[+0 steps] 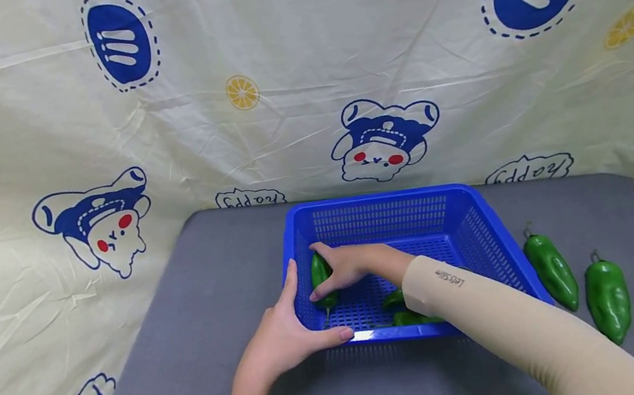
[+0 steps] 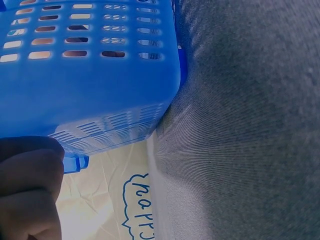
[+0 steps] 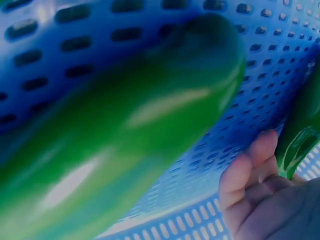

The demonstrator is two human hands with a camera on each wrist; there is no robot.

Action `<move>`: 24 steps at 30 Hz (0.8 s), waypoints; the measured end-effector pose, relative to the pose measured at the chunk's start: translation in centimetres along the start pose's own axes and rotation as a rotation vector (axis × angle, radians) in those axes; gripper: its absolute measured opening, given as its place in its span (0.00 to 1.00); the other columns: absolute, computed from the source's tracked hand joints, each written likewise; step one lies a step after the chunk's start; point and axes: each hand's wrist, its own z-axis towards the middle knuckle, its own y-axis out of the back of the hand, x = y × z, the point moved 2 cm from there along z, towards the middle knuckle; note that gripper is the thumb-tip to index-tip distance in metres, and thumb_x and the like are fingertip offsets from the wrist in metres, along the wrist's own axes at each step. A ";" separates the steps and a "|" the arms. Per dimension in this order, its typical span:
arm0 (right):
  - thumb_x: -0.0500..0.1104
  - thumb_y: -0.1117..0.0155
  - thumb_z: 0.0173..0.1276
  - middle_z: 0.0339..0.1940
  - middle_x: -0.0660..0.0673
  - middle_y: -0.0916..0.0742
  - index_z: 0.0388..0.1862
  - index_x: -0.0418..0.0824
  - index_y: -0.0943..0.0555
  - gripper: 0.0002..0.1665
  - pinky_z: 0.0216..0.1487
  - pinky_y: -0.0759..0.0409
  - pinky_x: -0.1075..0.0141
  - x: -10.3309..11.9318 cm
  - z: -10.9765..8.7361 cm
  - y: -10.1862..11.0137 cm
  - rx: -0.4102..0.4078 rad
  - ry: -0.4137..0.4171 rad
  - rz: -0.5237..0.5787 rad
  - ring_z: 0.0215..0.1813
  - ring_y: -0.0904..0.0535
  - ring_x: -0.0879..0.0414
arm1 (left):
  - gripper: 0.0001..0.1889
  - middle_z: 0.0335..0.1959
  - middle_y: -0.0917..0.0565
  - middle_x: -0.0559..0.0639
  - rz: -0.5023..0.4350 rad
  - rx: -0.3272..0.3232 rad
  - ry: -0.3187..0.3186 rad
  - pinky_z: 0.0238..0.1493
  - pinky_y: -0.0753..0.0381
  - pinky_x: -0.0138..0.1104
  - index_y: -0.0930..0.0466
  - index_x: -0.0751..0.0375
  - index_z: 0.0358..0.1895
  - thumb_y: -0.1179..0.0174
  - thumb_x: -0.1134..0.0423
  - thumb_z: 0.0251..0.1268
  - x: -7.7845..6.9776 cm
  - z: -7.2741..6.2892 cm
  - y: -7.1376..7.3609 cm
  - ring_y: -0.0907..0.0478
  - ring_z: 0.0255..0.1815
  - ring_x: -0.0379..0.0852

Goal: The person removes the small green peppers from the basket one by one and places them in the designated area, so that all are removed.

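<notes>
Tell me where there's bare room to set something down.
Bare: the grey tabletop left of the blue basket and left hand; the basket floor behind the right sleeve, toward the far right corner. Crowded: the basket's left end, where the right hand holds a green pepper; its near side, with more peppers; and just right of it, where two peppers lie.

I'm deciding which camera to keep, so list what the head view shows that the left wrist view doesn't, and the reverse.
Head view only: the peppers, some in the basket, one of those gripped by the right hand, two on the table.
Left wrist view only: the outside of the basket's left wall.
Both: the basket, left hand, table and cloth.
</notes>
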 end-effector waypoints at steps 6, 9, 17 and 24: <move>0.71 0.29 0.54 0.71 0.37 0.26 0.82 0.46 0.57 0.70 0.72 0.33 0.45 0.8 0.0 -0.2 -0.023 -0.022 -0.120 0.69 0.27 0.43 | 0.71 0.73 0.33 0.65 -0.005 0.002 0.005 0.57 0.22 0.55 0.71 0.33 0.80 0.27 0.27 0.37 0.0 0.0 0.0 0.22 0.62 0.57; 0.70 0.28 0.53 0.74 0.38 0.27 0.82 0.47 0.56 0.70 0.72 0.33 0.45 1.1 0.1 -0.5 -0.038 -0.050 -0.216 0.71 0.28 0.42 | 0.71 0.73 0.33 0.64 -0.010 0.002 0.008 0.58 0.22 0.55 0.71 0.33 0.80 0.27 0.27 0.37 0.1 0.0 -0.1 0.22 0.62 0.57; 0.68 0.23 0.48 0.72 0.39 0.25 0.80 0.51 0.52 0.69 0.71 0.32 0.44 0.6 -0.1 -0.6 -0.021 -0.045 -0.194 0.69 0.26 0.44 | 0.70 0.72 0.30 0.62 -0.037 0.011 0.002 0.57 0.21 0.54 0.72 0.34 0.80 0.27 0.29 0.39 0.0 0.0 0.0 0.22 0.62 0.55; 0.65 0.19 0.46 0.60 0.40 0.19 0.74 0.56 0.49 0.64 0.64 0.25 0.48 0.1 -0.4 0.4 -0.062 0.050 -0.109 0.55 0.20 0.48 | 0.71 0.70 0.28 0.63 -0.032 0.019 0.001 0.54 0.19 0.51 0.72 0.34 0.80 0.27 0.29 0.39 0.1 0.1 0.0 0.19 0.54 0.51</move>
